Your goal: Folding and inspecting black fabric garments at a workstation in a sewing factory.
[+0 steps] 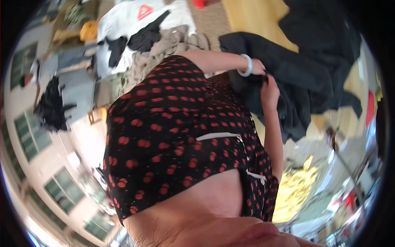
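Note:
A black cloth garment (300, 70) lies spread over a light wooden tabletop (255, 20), its folds reaching to the right and toward me. My left hand (258, 66), with a pale bangle on the wrist, is closed on an edge of the garment. Right beside it, my right hand (270, 92) pinches the same edge, fingers drawn together. The two hands nearly touch, and the small bit of fabric between them is too dark to make out in detail. More black cloth (321, 31) lies at the far right of the table.
To the left is a heap of grey-beige fabric (177, 43) and a white sheet or bag (119, 24) with black cloth pieces (146, 37) on it. An orange object (88, 31) is farther left. Bright yellow material (298, 195) lies at lower right.

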{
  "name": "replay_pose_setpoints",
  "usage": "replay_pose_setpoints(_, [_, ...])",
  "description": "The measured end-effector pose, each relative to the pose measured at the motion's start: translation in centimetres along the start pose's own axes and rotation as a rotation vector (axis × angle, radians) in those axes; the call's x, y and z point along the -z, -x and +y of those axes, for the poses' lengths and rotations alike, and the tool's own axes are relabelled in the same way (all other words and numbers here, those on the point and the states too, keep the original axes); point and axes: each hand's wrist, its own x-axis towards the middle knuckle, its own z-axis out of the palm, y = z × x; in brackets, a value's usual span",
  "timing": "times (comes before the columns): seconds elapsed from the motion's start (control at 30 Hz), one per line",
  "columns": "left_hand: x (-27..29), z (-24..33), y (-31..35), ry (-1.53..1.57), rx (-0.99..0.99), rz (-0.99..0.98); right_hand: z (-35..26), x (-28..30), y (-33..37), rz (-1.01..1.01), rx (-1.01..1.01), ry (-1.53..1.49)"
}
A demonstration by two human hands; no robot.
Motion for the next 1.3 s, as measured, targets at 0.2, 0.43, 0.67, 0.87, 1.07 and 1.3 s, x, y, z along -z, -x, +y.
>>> replay_pose_setpoints(0.2, [0.8,1.9,3.2,-0.158,-0.093,-0.014,0.3,-0.3,0.1,-0.084,0.091,0.040])
replay_pose_setpoints(0.43, [-1.4,2.0,3.4,-0.217,-0.063,0.062,1.2,0.5,-0.4,-0.151,0.137,-0.017])
replay_pose_setpoints(0.67, [-1.0,2.3,5.0,-0.101,-0.024,0.053,0.1,0.8,0.3,-0.210,0.115,-0.022])
replay_pose_setpoints(0.87, [0.1,1.4,5.9,-0.262,-0.184,0.164,-0.7,0.7,0.7,-0.157,0.066,-0.066])
replay_pose_setpoints(1.07, [0.0,1.2,5.6,-0.303,-0.225,0.174,-0.1,0.4,0.6,-0.118,0.077,-0.085])
replay_pose_setpoints(1.3, [0.7,1.1,5.4,-0.276,-0.215,0.101,-0.6,0.9,1.1,-0.133,0.068,-0.051])
